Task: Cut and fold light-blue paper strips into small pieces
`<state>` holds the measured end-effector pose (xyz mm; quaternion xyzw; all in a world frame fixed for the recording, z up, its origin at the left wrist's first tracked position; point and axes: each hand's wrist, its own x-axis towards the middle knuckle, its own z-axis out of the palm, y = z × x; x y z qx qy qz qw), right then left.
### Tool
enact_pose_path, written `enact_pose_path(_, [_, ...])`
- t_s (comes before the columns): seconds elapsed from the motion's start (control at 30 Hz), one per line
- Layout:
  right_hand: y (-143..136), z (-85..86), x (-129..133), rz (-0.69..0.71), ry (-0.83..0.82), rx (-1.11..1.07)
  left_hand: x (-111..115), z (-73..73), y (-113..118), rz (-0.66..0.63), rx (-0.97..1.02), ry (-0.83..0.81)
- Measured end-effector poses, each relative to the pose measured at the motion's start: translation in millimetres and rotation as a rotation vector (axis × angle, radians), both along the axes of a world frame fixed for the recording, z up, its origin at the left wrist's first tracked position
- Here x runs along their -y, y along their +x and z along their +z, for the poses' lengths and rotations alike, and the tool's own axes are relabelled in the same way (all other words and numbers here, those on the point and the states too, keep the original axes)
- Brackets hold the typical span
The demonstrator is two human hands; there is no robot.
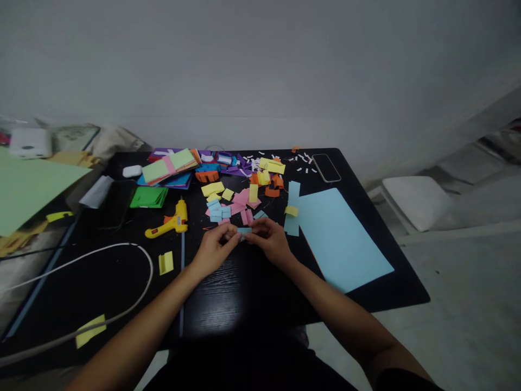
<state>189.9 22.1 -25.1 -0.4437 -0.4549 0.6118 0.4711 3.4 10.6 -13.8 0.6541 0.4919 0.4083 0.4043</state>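
Observation:
Between my two hands is a small light blue paper piece (245, 230), pinched at both ends over the near middle of the black table. My left hand (215, 245) grips its left end with thumb and fingers. On the other end, the fingers of my right hand (269, 239) are closed. Just beyond lie light blue folded pieces (218, 210) and pink paper pieces (241, 202). A light blue strip (292, 203) with a yellow piece (291, 210) across it lies right of my right hand. Fine folds in the held piece are too small to make out.
A yellow glue gun (173, 221) lies left of my hands, near a white cable (148, 260). Light blue sheets (345, 239) cover the table's right side. A phone (326, 168) rests at the back right. Stacked coloured papers (171, 167) and white scraps (303, 158) lie along the back.

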Motion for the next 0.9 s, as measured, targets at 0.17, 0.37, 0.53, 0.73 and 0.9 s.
enact_pose_path(0.17, [-2.4,-1.6,2.3,-0.040,0.016,0.044,2.9,-2.8,-0.4,0.032,-0.010,0.031])
enact_pose_path(0.37, [-0.5,-2.2,0.8,-0.055,0.057,0.024,0.9,-10.7,-3.1,0.065,0.052,0.007])
enact_pose_path(0.53, [0.8,-1.9,-0.7,-0.053,0.016,-0.009,1.5,-9.1,-0.9,0.095,0.118,0.033])
enact_pose_path(0.73, [0.5,0.8,-0.8,-0.043,0.027,-0.013,1.5,-4.7,0.7,0.099,0.100,0.049])
enact_pose_path(0.9, [0.4,3.3,-1.6,-0.006,0.019,-0.028,0.8,-3.5,-0.8,0.065,0.101,0.040])
